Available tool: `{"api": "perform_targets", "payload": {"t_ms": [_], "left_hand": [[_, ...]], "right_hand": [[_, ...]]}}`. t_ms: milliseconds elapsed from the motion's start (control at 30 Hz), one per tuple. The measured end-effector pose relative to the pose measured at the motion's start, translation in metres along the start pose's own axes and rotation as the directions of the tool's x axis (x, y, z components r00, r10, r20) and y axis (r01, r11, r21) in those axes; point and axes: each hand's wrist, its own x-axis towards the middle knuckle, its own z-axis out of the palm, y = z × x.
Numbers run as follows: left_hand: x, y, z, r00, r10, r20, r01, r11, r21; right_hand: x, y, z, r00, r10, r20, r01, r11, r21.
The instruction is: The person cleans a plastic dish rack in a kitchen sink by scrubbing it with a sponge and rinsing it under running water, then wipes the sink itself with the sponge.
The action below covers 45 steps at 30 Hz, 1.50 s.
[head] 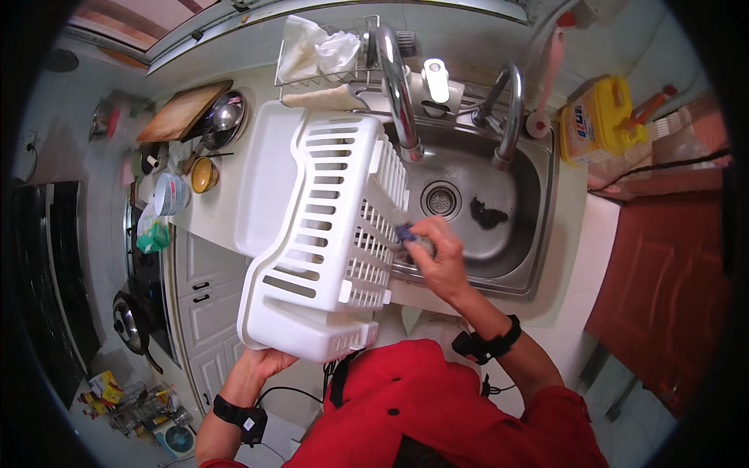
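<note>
A white plastic dish rack [327,216] is tilted on its side over the left edge of the steel sink [541,234]. My left hand [269,361] grips the rack's near end from below, its fingers partly hidden by the rack. Against the slotted bottom of the rack, my right hand [439,251] holds a small dark blue scrubbing pad or brush [405,232]; its exact kind is unclear. A dark scrap of wet material [488,214] lies in the sink, right of the drain [440,200]. Behind the rack lies a white plastic tray [266,175] on the counter.
Two chrome faucets [398,93] [512,117] arch over the sink. A yellow detergent jug [597,120] stands at the right. At the left are a wooden cutting board [184,111], a yellow bowl [203,175] and stacked bowls [171,195]. A wire basket [327,76] holds white cloths.
</note>
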Motion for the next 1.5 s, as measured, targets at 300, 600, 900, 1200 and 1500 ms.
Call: {"api": "perform_targets", "payload": {"t_ms": [300, 600, 900, 1200, 1500], "left_hand": [[0.001, -0.006, 0.009, 0.998, 0.055, -0.032, -0.043, 0.953, 0.3], [0.009, -0.008, 0.009, 0.999, 0.043, 0.011, -0.044, 0.943, 0.329], [0.009, -0.003, -0.003, 1.0, 0.01, 0.019, -0.017, 0.91, 0.414], [0.001, 0.002, 0.006, 1.0, 0.019, -0.016, -0.016, 0.982, 0.186], [0.0, 0.003, -0.003, 0.998, 0.013, -0.055, 0.007, 0.937, 0.349]], "right_hand": [[0.027, -0.079, 0.011, 0.816, -0.419, 0.397, 0.434, 0.899, 0.057], [0.05, -0.057, 0.011, 0.922, -0.346, 0.174, 0.372, 0.917, -0.145], [0.026, -0.052, 0.004, 0.815, -0.53, 0.236, 0.534, 0.844, 0.052], [0.027, -0.047, -0.002, 0.913, -0.359, 0.194, 0.382, 0.919, -0.096], [0.043, -0.052, 0.007, 0.894, -0.371, 0.25, 0.405, 0.909, -0.098]]}}
